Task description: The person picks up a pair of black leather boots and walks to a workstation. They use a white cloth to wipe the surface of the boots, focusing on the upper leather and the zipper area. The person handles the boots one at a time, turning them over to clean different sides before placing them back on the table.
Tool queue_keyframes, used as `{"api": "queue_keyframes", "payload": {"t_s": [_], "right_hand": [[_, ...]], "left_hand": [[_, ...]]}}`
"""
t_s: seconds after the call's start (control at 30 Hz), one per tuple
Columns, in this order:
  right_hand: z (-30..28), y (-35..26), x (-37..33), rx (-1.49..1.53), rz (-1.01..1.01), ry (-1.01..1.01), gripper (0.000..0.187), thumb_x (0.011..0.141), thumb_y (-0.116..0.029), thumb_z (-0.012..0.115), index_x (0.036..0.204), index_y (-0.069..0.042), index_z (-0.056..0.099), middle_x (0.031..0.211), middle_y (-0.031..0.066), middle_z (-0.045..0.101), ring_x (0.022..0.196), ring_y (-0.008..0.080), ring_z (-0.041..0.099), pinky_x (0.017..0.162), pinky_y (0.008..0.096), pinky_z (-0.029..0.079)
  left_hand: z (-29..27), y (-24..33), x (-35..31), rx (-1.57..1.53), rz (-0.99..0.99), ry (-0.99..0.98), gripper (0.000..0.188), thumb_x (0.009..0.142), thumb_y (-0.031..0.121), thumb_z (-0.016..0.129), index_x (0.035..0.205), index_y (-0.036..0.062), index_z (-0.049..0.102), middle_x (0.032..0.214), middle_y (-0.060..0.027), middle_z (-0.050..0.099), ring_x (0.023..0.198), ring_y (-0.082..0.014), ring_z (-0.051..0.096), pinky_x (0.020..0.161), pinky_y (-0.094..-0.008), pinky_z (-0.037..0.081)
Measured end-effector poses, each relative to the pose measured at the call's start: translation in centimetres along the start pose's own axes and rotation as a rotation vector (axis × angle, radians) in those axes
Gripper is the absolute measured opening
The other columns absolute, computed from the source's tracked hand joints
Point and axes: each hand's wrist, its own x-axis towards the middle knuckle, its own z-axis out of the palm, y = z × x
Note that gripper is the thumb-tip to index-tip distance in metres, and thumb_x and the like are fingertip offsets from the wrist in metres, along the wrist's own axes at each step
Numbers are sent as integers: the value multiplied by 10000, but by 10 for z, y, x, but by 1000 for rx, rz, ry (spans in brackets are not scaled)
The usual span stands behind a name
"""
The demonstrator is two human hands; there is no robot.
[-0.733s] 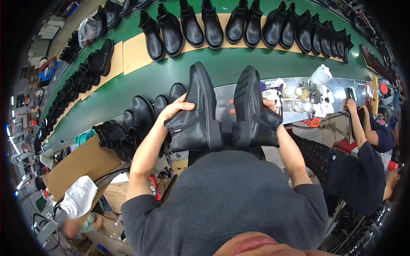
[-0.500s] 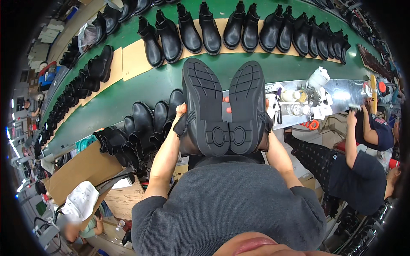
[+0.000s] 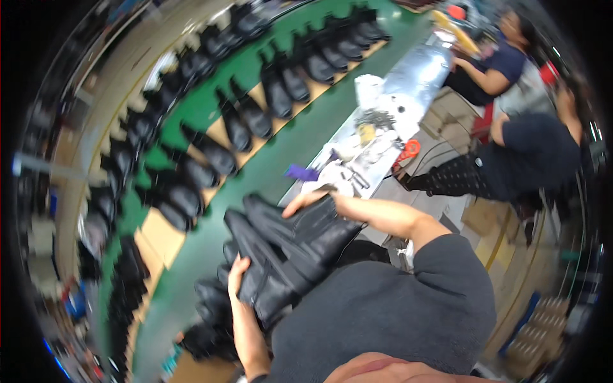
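A pair of black ankle boots is held in front of my body, side by side, toes pointing away to the upper left. My left hand (image 3: pixel 239 273) grips the outer side of the left boot (image 3: pixel 263 274), thumb up along it. On the other side, my right hand (image 3: pixel 311 200) wraps around the right boot (image 3: pixel 316 236). Both boots are tilted and slightly blurred; their soles are turned out of sight. More black boots (image 3: pixel 214 300) stand close beyond my left hand.
The green table (image 3: pixel 265 169) carries rows of black boots (image 3: pixel 236 118) on tan cardboard (image 3: pixel 153 233). To the right, a metal tray (image 3: pixel 412 80) holds white cloths (image 3: pixel 369 89), bottles and a purple item (image 3: pixel 301 172). Orange-handled scissors (image 3: pixel 410 150) lie at its edge. Two people (image 3: pixel 530 153) are at the right.
My view has swung to the left. The boots, whose soles faced me upright between my hands, are now turned and lowered, with soles out of sight. Both hands still hold them.
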Motion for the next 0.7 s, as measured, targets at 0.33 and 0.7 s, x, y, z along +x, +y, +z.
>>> {"api": "queue_keyframes", "payload": {"t_s": [0.33,0.7], "right_hand": [[-24,27,-1,134,-150,-194,268,811,-235,672,986,-33,688,881,78,712,669,174,675,674,281,542],[-35,27,12,187,-56,-192,359,844,-186,574,1099,63,616,1024,174,675,871,271,674,840,363,521]], "left_hand": [[-3,-27,-14,-72,8,156,416,907,332,501,1137,-7,574,1049,-142,656,910,-283,651,834,-390,531],[9,-32,-18,-289,2,-24,421,914,335,497,1150,-6,570,1049,-148,655,905,-280,653,828,-385,535]]}}
